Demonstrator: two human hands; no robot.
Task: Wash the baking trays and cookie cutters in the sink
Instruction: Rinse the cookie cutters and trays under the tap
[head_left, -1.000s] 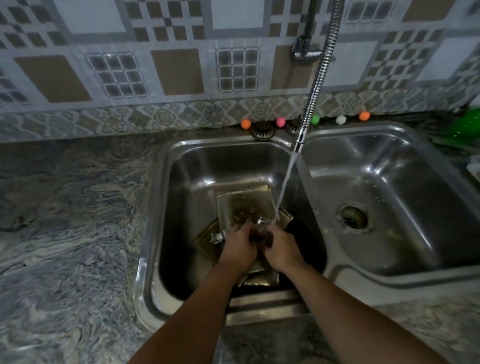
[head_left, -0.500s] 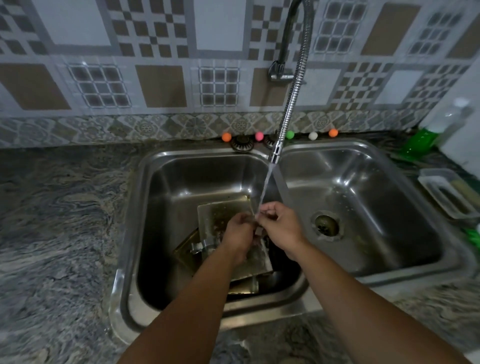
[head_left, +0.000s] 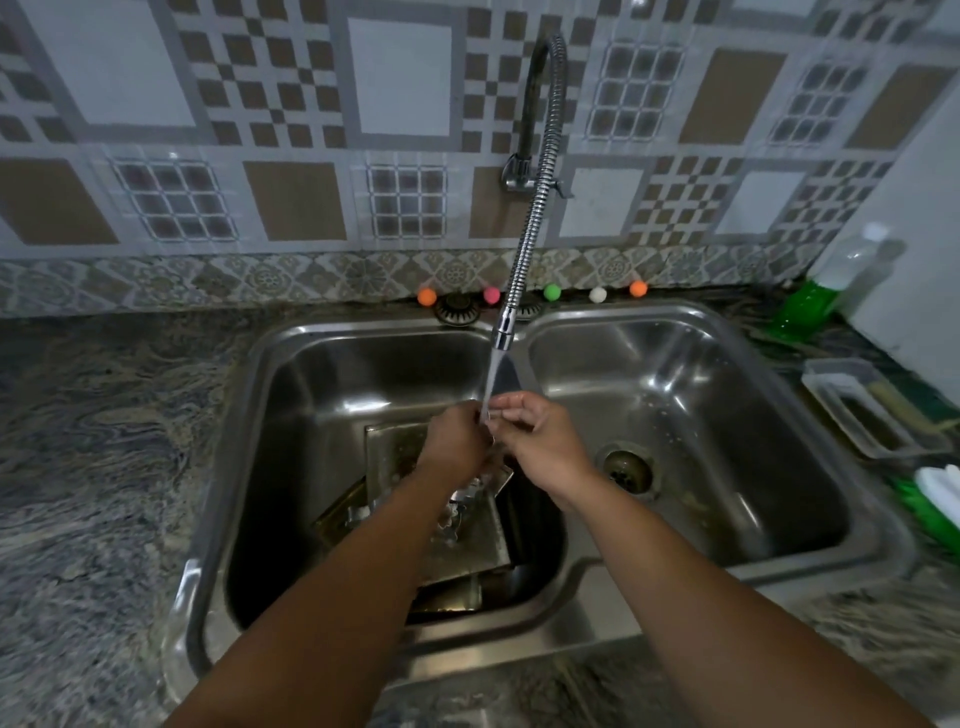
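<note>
Several square metal baking trays (head_left: 395, 457) lie stacked and askew in the left basin (head_left: 291, 395) of a double steel sink. A small metal cookie cutter (head_left: 358, 513) rests on them at the left. My left hand (head_left: 454, 441) and my right hand (head_left: 537, 441) meet above the trays, just under the spout (head_left: 503, 332). Between their fingertips they pinch a small shiny cookie cutter (head_left: 486, 415), mostly hidden by the fingers. The water stream (head_left: 493, 382) falls straight onto it and splashes onto the tray below.
The right basin (head_left: 691, 415) holds only its drain (head_left: 626, 470). A green soap bottle (head_left: 810, 306), a clear plastic container (head_left: 862, 410) and a green-and-white brush (head_left: 935, 499) sit on the right counter. Small coloured balls (head_left: 427, 296) line the sink's back edge.
Both hands have lifted from the trays up toward the spout, bringing the small cutter into the stream. My view has pulled back and tilted up.
</note>
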